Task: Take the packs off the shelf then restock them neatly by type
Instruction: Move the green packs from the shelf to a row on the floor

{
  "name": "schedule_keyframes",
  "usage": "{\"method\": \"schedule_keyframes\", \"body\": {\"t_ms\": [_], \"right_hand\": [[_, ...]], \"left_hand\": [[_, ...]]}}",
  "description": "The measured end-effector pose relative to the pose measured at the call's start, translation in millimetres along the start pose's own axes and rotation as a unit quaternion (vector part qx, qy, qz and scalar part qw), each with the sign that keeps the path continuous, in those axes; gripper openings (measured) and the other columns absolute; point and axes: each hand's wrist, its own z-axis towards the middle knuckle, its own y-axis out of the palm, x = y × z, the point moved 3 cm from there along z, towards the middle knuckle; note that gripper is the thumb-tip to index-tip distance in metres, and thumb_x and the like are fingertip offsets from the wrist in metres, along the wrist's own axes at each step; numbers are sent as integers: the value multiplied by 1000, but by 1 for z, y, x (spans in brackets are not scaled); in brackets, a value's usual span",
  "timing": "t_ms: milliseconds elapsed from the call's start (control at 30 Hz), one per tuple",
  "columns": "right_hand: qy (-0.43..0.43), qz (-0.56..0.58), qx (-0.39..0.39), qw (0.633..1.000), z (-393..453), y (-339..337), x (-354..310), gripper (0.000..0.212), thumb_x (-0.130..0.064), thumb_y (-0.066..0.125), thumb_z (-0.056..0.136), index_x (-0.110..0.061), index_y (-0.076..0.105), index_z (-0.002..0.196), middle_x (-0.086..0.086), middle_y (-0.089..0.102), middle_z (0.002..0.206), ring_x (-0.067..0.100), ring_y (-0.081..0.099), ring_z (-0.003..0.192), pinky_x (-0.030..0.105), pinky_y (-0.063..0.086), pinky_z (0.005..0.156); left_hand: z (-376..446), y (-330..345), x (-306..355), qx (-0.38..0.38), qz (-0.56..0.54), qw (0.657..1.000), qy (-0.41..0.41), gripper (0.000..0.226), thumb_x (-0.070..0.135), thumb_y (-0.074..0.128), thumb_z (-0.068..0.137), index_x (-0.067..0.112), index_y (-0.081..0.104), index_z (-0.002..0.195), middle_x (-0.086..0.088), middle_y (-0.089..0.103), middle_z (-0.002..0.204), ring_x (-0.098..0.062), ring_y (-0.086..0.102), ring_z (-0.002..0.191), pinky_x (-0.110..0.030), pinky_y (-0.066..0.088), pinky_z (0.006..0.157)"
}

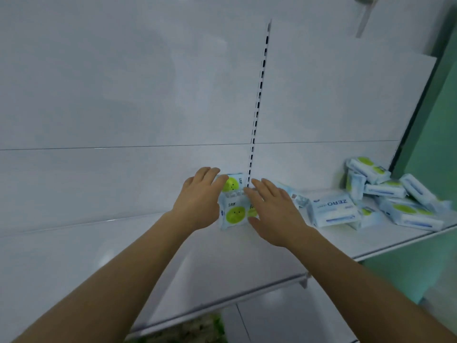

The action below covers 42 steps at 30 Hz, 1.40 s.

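Forearms: two bare forearms reach up from the bottom edge toward the middle of the shelf (247, 251), the nearest things to the camera.
Left hand: the left hand (200, 201) lies with its fingers straight and together against the left side of the green-dot packs (233, 206); nothing is curled round them, the palm and fingers only press on their edge.
Right hand: the right hand (274, 209) is spread flat, fingers straight, its thumb at the lower right corner of the front pack and its fingertips near the slotted upright (257, 115); it touches the packs from the right and grips nothing.
Green-dot packs: two pale blue packs with a lime-green round face sit between the hands, one behind the other, against the back panel (123, 95) near the middle of the shelf.
ZERO pack: a pale blue pack printed "ZERO" (333, 209) lies flat just right of the right hand, its print upside down to the camera.
Pile: further right a loose heap of packs (400, 194) lies jumbled at the shelf's right end, some tilted, some on top of others, green dots showing on several.
Shelf as holder: all the packs in view sit on this one white shelf; the left half of it holds none.
Side wall: a green wall (442, 144) stands beside the right end.
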Motion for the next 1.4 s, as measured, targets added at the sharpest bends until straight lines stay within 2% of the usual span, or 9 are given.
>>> {"method": "schedule_keyframes", "body": {"t_ms": [100, 233, 533, 700, 800, 867, 967, 1233, 1400], "right_hand": [[-26, 2, -14, 1000, 22, 17, 7, 72, -48, 54, 97, -25, 22, 156, 2, 13, 166, 27, 7, 153, 53, 17, 121], [-53, 3, -16, 998, 42, 31, 14, 60, -45, 62, 92, -18, 46, 143, 8, 54, 132, 34, 49, 126, 51, 40, 105], [-28, 107, -206, 972, 60, 6, 50, 18, -40, 51, 100, -24, 57, 105, -6, 55, 98, 21, 57, 100, 30, 40, 80], [-34, 122, -214, 969, 62, 8, 40, 56, -38, 50, 101, -29, 30, 153, 2, 43, 151, 26, 45, 135, 35, 37, 110], [-81, 114, -233, 962, 57, 9, 26, 70, -64, 52, 92, -32, 33, 152, 1, 45, 150, 23, 46, 134, 37, 38, 110], [-106, 82, -259, 957, 52, 12, 19, 83, -75, 59, 81, -34, 36, 150, 1, 50, 144, 23, 47, 132, 37, 40, 106], [-123, 79, -265, 953, 50, 21, 15, 87, -71, 70, 69, -37, 41, 144, 1, 57, 131, 24, 54, 122, 37, 46, 100], [-137, 102, -258, 951, 50, 30, 23, 87, -51, 70, 78, -29, 28, 152, 5, 44, 137, 28, 47, 127, 42, 43, 105], [-206, 100, -250, 941, 43, 24, -3, 87, -50, 72, 79, -32, 29, 152, 3, 46, 134, 27, 50, 123, 36, 43, 100]], "left_hand": [[27, 18, -12, -30, 15, 999, 23, 72, 14, 56, 90, 24, 25, 154, -3, 14, 164, -27, 5, 151, -46, 24, 117], [48, 39, -19, -84, 26, 995, 45, 72, 15, 54, 90, 23, 23, 155, -5, 5, 165, -29, 2, 151, -48, 33, 114], [69, 28, -23, -92, 51, 993, 45, 72, 33, 62, 90, 28, 26, 152, -5, 44, 132, -28, 45, 118, -41, 48, 90], [56, -1, -39, -203, 38, 975, -78, 79, 41, 69, 85, 27, 29, 151, -7, 58, 123, -29, 57, 111, -34, 47, 88], [33, -12, -42, -309, 63, 939, -136, 67, 59, 67, 84, 31, 45, 140, -2, 58, 115, -20, 56, 92, -29, 44, 83], [18, -7, -39, -361, 84, 916, -154, 80, 76, 57, 82, 28, 41, 144, -5, 48, 138, -25, 49, 117, -31, 38, 97], [11, 18, -36, -318, 34, 936, -148, 111, 86, 63, 65, 25, 28, 152, -4, 35, 152, -31, 37, 135, -42, 35, 112], [-28, 27, -28, -324, 1, 918, -227, 95, 52, 75, 76, 26, 20, 149, -10, 47, 136, -30, 36, 130, -43, 43, 104], [-59, 11, -13, -325, -40, 916, -233, 92, 56, 80, 70, 26, 33, 144, 2, 54, 126, -22, 55, 109, -37, 47, 95]]}}
